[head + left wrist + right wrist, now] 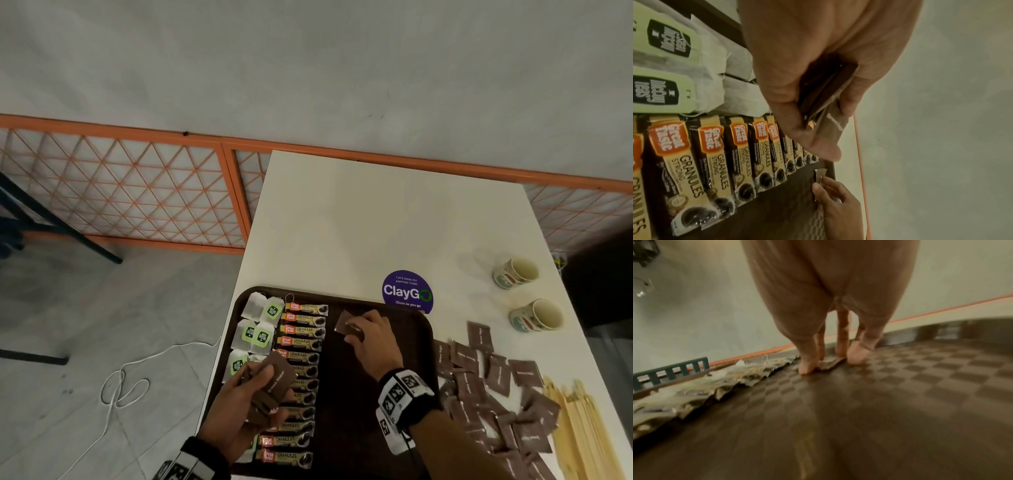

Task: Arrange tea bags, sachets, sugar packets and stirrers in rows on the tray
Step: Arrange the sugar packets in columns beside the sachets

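Pressing one flat brown sugar packet [346,325] onto the far middle of the dark brown textured plastic tray [404,346], the right hand [371,337] has its fingers [807,365] straight, tips on the packet's edges. The left hand [239,407] pinches a stack of brown sugar packets [272,383] above the tray's near left. White tea bags [257,325] and coffee sachets [303,342] fill two left rows. More packets [493,394] and wooden stirrers [579,421] lie right on the white desk [359,222].
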A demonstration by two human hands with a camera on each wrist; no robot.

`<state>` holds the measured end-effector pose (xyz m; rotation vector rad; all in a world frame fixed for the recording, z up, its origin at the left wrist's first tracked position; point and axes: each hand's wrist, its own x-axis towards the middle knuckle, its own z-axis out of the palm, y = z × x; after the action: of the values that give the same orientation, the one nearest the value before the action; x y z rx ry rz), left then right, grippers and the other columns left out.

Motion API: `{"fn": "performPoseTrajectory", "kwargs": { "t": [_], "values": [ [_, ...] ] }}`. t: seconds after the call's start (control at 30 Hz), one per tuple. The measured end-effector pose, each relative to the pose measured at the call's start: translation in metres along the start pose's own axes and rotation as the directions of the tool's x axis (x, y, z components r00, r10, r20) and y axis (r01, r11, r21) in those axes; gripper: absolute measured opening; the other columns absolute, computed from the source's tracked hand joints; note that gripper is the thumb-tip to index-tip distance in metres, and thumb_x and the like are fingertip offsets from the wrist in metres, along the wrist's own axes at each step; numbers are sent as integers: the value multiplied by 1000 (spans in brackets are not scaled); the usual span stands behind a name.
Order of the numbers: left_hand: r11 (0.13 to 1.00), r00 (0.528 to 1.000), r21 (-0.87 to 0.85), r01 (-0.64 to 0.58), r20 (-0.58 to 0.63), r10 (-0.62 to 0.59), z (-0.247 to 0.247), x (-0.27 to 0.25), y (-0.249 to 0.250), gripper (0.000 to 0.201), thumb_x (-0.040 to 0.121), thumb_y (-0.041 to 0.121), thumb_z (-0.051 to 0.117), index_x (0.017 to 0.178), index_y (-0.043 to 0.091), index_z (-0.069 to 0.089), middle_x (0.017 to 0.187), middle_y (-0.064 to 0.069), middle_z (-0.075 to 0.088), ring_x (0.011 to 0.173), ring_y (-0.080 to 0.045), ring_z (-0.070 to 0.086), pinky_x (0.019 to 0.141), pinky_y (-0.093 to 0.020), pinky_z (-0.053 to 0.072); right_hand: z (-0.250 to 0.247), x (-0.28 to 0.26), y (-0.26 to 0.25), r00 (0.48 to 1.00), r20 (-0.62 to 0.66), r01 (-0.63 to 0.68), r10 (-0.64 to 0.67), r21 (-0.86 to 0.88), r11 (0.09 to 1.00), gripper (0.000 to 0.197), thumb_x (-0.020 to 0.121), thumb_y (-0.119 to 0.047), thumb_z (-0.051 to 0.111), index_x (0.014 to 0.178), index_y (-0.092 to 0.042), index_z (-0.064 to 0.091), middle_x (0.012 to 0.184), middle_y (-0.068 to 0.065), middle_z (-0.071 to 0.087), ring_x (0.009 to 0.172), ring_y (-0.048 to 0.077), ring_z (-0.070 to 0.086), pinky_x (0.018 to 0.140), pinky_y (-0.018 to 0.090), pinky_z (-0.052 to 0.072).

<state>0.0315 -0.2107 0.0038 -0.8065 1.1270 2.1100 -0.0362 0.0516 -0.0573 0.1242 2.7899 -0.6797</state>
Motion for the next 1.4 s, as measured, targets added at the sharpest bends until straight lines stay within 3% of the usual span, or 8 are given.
{"fn": "performPoseTrajectory", "kwargs": {
  "t": [0.17, 0.6, 0.7, 0.8, 0.93, 1.17, 1.3, 1.4],
  "values": [
    [1000, 1000, 19, -13, -9, 13, -4, -4, 9, 28, 86, 15, 65, 113, 7, 64, 107, -29, 70, 87, -38, 70, 64, -44, 58, 7, 9, -8, 987, -67, 147, -148, -22, 989, 25, 93, -9, 59, 114, -15, 72, 118, 4, 59, 104, 25, 47, 93, 32, 44],
    [1000, 1000, -22, -14, 20, 14, 16, -13, 20, 24, 87, 13, 64, 110, 7, 61, 108, -30, 69, 86, -40, 69, 56, -40, 56, 4, 12, -11, 975, -34, 218, -220, -55, 974, 27, 94, -9, 57, 116, -18, 70, 124, 0, 58, 108, 21, 46, 99, 30, 40],
    [1000, 999, -19, -9, 44, 10, 24, -14, 19, 28, 85, 14, 65, 112, 7, 61, 106, -30, 69, 86, -40, 68, 57, -41, 56, -5, 5, -18, 986, -23, 167, -167, 17, 986, 26, 94, -12, 58, 118, -19, 67, 121, -3, 55, 111, 15, 49, 102, 29, 42],
    [1000, 997, 7, -7, 72, 6, 29, -13, 20, 28, 88, 13, 63, 116, 7, 59, 109, -30, 68, 89, -40, 68, 61, -42, 57, -32, -18, -38, 988, -108, 132, -107, 267, 955, 14, 94, -24, 63, 106, -22, 70, 101, -8, 63, 89, 4, 61, 86, 22, 52],
    [998, 997, 61, -19, 77, 15, 44, -9, 16, 28, 89, 16, 66, 115, 7, 63, 104, -24, 71, 86, -34, 69, 63, -43, 56, -69, -61, -75, 971, 162, 49, -174, 579, 814, 26, 87, -42, 68, 105, -23, 68, 93, -2, 71, 66, 7, 68, 59, 18, 52],
    [984, 997, 179, 15, 72, -29, 78, 7, 1, 25, 87, 28, 69, 103, 9, 65, 98, -19, 70, 88, -30, 67, 62, -37, 54, -66, -78, -51, 984, 172, -94, -34, 678, 729, 10, 86, -20, 73, 89, -11, 72, 78, 12, 74, 60, 13, 65, 58, 23, 52],
    [959, 999, 285, -4, 42, -8, 85, 11, -7, 37, 77, 29, 76, 100, 3, 61, 95, -19, 69, 82, -29, 65, 59, -34, 53, -65, -83, -30, 986, 169, -101, -2, 601, 793, 8, 87, -26, 71, 82, -22, 74, 72, 3, 72, 60, 6, 64, 61, 19, 50],
    [968, 999, 250, 13, 37, -23, 82, 11, -8, 22, 82, 26, 72, 89, 8, 61, 87, -17, 69, 73, -25, 65, 56, -33, 53, -62, -80, -17, 977, 209, -166, 38, 644, 746, 8, 89, -22, 70, 84, -21, 75, 75, 6, 71, 62, 5, 62, 61, 18, 50]
  ]
}}
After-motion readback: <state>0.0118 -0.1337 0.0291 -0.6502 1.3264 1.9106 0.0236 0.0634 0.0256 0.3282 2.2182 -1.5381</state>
